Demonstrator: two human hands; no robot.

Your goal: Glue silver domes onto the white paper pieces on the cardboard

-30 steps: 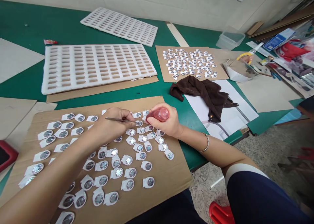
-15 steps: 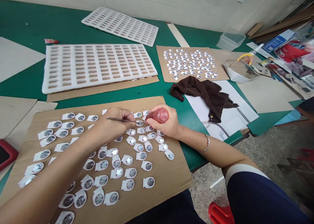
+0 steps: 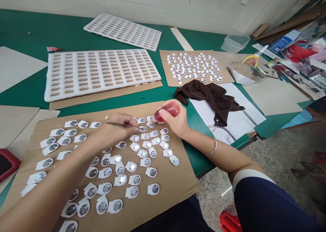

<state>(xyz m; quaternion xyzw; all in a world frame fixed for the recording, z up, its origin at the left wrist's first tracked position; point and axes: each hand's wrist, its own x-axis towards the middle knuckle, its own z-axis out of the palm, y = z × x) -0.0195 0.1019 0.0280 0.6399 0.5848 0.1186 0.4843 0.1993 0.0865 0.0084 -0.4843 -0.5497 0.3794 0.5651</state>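
My left hand (image 3: 117, 127) is closed on slim metal tweezers (image 3: 115, 123), whose tips are at a small round silver piece with a white tab (image 3: 143, 129). My right hand (image 3: 179, 121) wraps round a soft red squeeze bottle (image 3: 168, 111). The bottle's narrow end points down and left, a little above the pieces and apart from the one at the tweezers. Many similar silver pieces with white tabs (image 3: 134, 192) lie scattered over a brown cardboard sheet (image 3: 175, 188). My left forearm hides some of them.
Behind the cardboard lie two white slotted foam trays (image 3: 102, 72). Another cardboard sheet (image 3: 166, 69) bears more small pieces. A dark brown cloth (image 3: 211, 96) rests on white paper (image 3: 236, 110). A clear plastic box (image 3: 235, 43) and yellow-handled scissors (image 3: 251, 58) are at the right.
My right hand has lifted the red bottle slightly up and right, away from the piece at the tweezers. The left hand stays by that piece. The whole view has shifted slightly.
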